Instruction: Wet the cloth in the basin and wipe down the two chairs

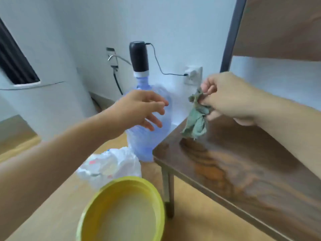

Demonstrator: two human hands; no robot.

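Observation:
My right hand [229,96] is shut on a crumpled grey-green cloth [196,119], which hangs just above the far left corner of a dark wooden surface [243,171] with a leg, at the right. Whether that surface is a chair or a table I cannot tell. To the left of the cloth my left hand [142,108] hovers with its fingers spread, holding nothing. A yellow basin [156,193] with water in it sits on the floor at the bottom centre, below both hands.
A big blue water jug [166,101] with a black pump top stands on the floor behind my left hand, its cable running to a wall socket [193,74]. A crumpled white plastic bag [111,164] lies beside the basin. A white appliance [43,66] stands left.

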